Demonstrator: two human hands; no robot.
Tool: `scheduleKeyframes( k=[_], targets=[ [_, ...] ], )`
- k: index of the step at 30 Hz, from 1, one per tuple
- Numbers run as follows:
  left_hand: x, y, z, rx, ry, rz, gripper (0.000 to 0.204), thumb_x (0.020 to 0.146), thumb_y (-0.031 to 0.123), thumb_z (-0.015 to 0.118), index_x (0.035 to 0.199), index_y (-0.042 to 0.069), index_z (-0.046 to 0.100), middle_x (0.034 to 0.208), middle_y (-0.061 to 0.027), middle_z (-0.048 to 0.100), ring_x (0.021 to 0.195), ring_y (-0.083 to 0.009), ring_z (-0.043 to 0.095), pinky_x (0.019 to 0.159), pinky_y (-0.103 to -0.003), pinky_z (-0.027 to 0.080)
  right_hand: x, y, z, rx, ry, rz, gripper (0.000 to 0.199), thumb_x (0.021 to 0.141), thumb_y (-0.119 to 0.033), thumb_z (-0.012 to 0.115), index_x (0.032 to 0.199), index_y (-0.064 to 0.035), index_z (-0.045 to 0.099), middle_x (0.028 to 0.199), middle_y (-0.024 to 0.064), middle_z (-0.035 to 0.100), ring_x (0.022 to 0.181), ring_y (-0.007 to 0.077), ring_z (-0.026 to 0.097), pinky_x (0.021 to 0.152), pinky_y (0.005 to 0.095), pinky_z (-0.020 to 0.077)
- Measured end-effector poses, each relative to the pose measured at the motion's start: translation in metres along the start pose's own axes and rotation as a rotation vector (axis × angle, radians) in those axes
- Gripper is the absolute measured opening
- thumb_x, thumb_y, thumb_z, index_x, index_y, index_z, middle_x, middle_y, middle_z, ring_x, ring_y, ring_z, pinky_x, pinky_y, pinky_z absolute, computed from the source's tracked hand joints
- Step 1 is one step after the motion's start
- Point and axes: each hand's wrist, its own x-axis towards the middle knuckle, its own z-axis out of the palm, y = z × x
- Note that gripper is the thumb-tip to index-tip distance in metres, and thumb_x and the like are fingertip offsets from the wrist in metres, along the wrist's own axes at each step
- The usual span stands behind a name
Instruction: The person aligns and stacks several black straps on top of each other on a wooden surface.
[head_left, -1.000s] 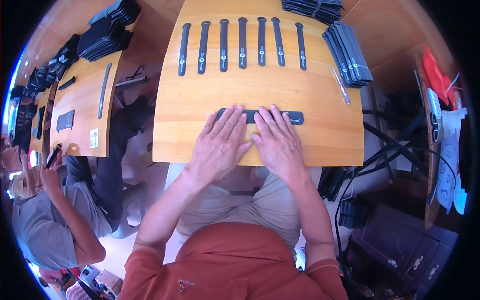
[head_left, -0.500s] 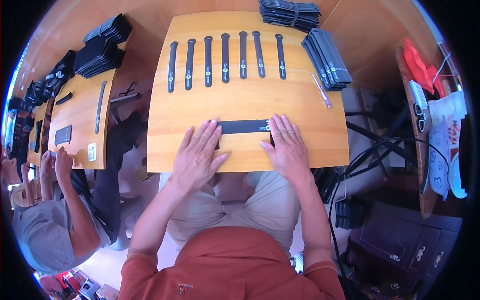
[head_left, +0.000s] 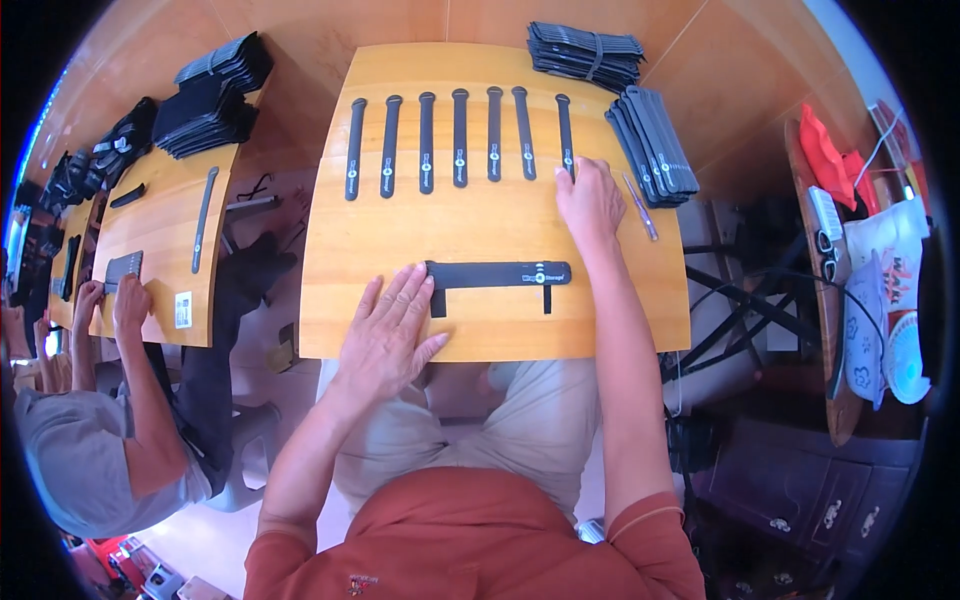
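A wide black strap (head_left: pixel 480 274) with white print at its right end lies crosswise near the front of the wooden table (head_left: pixel 480 225). Two short black strips, one at the left (head_left: pixel 438 304) and one at the right (head_left: pixel 547 300), stick out below it. My left hand (head_left: pixel 390 325) rests flat, its fingertips at the strap's left end. Farther back, several narrow dark straps stand in a row with rounded ends. My right hand (head_left: pixel 592 205) has thumb and fingers closed at the lower end of the rightmost narrow strap (head_left: pixel 565 125), partly covering it.
Stacked dark straps (head_left: pixel 655 145) lie at the table's right edge, beside a thin pen-like tool (head_left: pixel 640 207). A banded bundle (head_left: pixel 585 52) sits at the far right corner. At left, a co-worker (head_left: pixel 110 430) handles a dark piece at another table (head_left: pixel 165 230). A side shelf (head_left: pixel 815 200) stands right.
My right hand has left the wide strap's right end and reached forward to the rightmost narrow strap, uncovering the right short strip. My left hand has stayed on the strap's left end.
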Motion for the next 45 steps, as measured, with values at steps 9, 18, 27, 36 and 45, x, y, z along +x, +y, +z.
scheduleKeyframes(
  k=[9, 18, 27, 36, 45],
  targets=[
    [-0.005, -0.004, 0.000, -0.071, 0.047, -0.013, 0.068, 0.100, 0.045, 0.060, 0.148, -0.001, 0.050, 0.163, -0.0159, 0.040, 0.154, -0.0277, 0.033, 0.128, -0.047, 0.019, 0.041, -0.016, -0.002, -0.238, -0.235, 0.145, 0.021, 0.090, -0.016, 0.065, 0.098, -0.0002, 0.076, 0.102, 0.0259, 0.075, 0.097, 0.0445, 0.073, 0.086, 0.0507, 0.0577],
    [-0.015, -0.008, 0.005, -0.487, 0.282, -0.108, 0.055, 0.088, 0.020, 0.079, 0.137, 0.003, 0.061, 0.148, -0.0196, 0.054, 0.137, -0.0371, 0.052, 0.114, -0.049, 0.044, -0.020, -0.009, -0.071, 0.056, 0.117, -0.210, 0.022, 0.091, -0.012, 0.059, 0.104, -0.0018, 0.074, 0.097, 0.0193, 0.073, 0.090, 0.0397, 0.070, 0.080, 0.0463, 0.0548],
    [-0.002, 0.049, -0.037, -0.380, 0.670, 0.251, 0.053, 0.082, 0.004, 0.082, 0.132, 0.008, 0.066, 0.129, -0.0199, 0.066, 0.110, -0.0326, 0.068, 0.091, -0.039, 0.056, -0.163, -0.090, -0.207, 0.989, -0.543, -0.429, 0.019, 0.090, -0.006, 0.071, 0.107, 0.0020, 0.072, 0.097, 0.0149, 0.069, 0.090, 0.0246, 0.068, 0.078, 0.0326, 0.0519],
    [-0.039, 0.062, -0.033, -1.039, 0.188, 0.069, 0.028, 0.097, 0.000, 0.068, 0.125, 0.001, 0.071, 0.094, -0.0103, 0.076, 0.078, -0.0172, 0.072, 0.071, -0.030, 0.059, -0.170, -0.053, -0.182, 0.992, -0.193, -0.215, 0.015, 0.093, 0.000, 0.073, 0.108, 0.0052, 0.072, 0.092, 0.0124, 0.070, 0.079, 0.0163, 0.066, 0.071, 0.0265, 0.0513],
    [-0.025, 0.041, -0.033, -1.300, 0.191, -0.540, 0.017, 0.091, 0.013, 0.083, 0.091, -0.001, 0.074, 0.072, -0.0020, 0.070, 0.059, -0.0050, 0.061, 0.054, -0.021, 0.050, -0.173, -0.019, -0.134, 1.063, -0.250, 0.160, 0.019, 0.099, -0.007, 0.070, 0.110, 0.0079, 0.070, 0.086, 0.0066, 0.068, 0.073, 0.0116, 0.066, 0.070, 0.0247, 0.0556]
  ],
)
